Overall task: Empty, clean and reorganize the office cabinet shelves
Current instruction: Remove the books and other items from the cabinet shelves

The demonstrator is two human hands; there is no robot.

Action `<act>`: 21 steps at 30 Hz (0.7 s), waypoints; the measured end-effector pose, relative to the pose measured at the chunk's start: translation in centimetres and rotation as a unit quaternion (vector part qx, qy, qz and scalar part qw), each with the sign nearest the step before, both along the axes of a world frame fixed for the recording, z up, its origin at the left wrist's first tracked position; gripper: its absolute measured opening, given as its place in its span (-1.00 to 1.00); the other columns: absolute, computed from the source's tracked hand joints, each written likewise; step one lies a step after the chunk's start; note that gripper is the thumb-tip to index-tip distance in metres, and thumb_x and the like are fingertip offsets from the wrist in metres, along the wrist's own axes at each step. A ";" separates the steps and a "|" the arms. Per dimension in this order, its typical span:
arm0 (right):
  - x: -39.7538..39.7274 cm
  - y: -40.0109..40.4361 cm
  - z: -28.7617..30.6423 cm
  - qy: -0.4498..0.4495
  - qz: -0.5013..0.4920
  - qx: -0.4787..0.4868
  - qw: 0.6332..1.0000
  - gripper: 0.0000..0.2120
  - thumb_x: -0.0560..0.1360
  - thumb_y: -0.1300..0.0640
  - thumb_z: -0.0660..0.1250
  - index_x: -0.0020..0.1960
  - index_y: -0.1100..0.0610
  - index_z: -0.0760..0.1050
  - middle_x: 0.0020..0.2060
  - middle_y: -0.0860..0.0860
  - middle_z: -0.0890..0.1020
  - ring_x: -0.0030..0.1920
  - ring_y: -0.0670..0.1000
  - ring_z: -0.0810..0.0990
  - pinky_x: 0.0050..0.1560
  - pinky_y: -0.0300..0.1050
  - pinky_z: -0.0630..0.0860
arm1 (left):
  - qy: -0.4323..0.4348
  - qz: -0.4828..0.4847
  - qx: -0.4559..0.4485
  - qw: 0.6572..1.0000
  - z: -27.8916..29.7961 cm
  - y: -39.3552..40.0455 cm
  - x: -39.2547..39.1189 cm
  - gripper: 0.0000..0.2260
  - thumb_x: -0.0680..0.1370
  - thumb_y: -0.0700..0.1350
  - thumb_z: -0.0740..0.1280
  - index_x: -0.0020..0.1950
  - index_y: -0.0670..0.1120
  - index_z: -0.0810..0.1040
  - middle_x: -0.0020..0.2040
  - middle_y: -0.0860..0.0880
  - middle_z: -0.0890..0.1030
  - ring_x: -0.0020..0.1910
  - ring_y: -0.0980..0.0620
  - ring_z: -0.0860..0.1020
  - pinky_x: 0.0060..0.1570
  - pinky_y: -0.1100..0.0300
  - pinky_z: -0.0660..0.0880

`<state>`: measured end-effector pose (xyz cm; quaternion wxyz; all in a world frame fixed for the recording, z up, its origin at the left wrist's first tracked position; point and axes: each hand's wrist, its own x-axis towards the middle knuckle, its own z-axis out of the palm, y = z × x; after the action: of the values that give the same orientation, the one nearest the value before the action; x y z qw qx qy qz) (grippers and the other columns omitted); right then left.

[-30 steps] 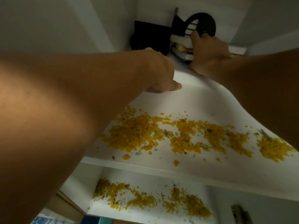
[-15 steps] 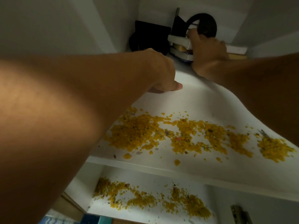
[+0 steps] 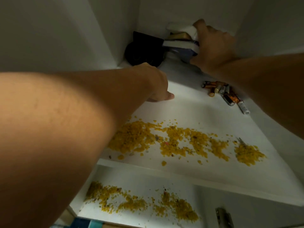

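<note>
White and dark flat box stack [image 3: 179, 44] gripped by right hand [image 3: 212, 45], maybe tipping onto loose batteries [image 3: 220, 90] nearby; left hand [image 3: 158, 89] pressing white shelf [image 3: 197, 112], fingers hidden.

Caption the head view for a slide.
Right hand grips stacked boxes at the shelf back; left hand rests near yellow crumbs and batteries.

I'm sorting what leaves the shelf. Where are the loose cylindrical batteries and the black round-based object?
loose cylindrical batteries [image 3: 221, 92]: head view, middle of the pile.
black round-based object [image 3: 144, 50]: head view, its dark flat face.
</note>
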<state>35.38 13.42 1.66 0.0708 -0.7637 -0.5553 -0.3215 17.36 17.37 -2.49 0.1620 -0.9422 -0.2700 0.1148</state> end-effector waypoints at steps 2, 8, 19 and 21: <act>-0.3 -0.3 0.7 0.001 0.016 0.010 1.000 -0.27 0.43 -0.06 0.45 0.47 0.12 0.21 0.21 0.23 0.54 0.10 0.36 0.56 0.07 0.20 0.51 | 0.001 0.002 -0.009 1.000 0.1 0.0 0.1 -0.35 0.63 0.33 -0.12 0.58 -0.03 0.24 0.55 -0.10 0.30 0.51 -0.17 0.27 0.41 -0.08 0.24; -3.1 -3.0 3.5 -0.015 0.050 -0.006 0.999 -0.34 0.46 -0.02 0.41 0.46 0.15 0.24 0.20 0.23 0.53 0.10 0.32 0.56 0.01 0.14 0.48 | -0.055 0.060 -0.099 0.992 0.2 -0.8 -0.8 -0.36 0.63 0.33 -0.01 0.59 -0.03 0.22 0.58 -0.10 0.24 0.53 -0.16 0.24 0.46 -0.06 0.20; -13.1 -15.8 7.2 -0.135 0.155 -0.122 0.971 -0.27 0.24 -0.06 0.55 0.32 0.02 0.32 0.06 0.04 0.62 -0.15 0.19 0.66 -0.38 -0.10 0.33 | -0.672 0.219 -0.707 0.022 5.4 -10.2 -7.3 -0.34 0.59 0.37 0.05 0.34 -0.15 0.47 0.21 -0.23 0.59 0.18 -0.29 0.58 0.05 -0.24 0.55; -14.7 -18.2 8.2 -0.168 0.209 -0.123 0.955 -0.40 0.30 -0.06 0.43 0.30 0.04 0.39 0.09 0.05 0.64 -0.17 0.20 0.67 -0.42 -0.09 0.43 | -0.679 0.221 -0.700 -0.008 6.4 -13.3 -9.3 -0.35 0.51 0.41 0.19 0.22 -0.14 0.55 0.05 -0.24 0.66 0.03 -0.24 0.65 -0.08 -0.21 0.60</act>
<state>20.64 -4.77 9.83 -0.0522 -0.5678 -0.7419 -0.3528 8.08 4.04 3.90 0.8697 0.1239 0.2360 0.4153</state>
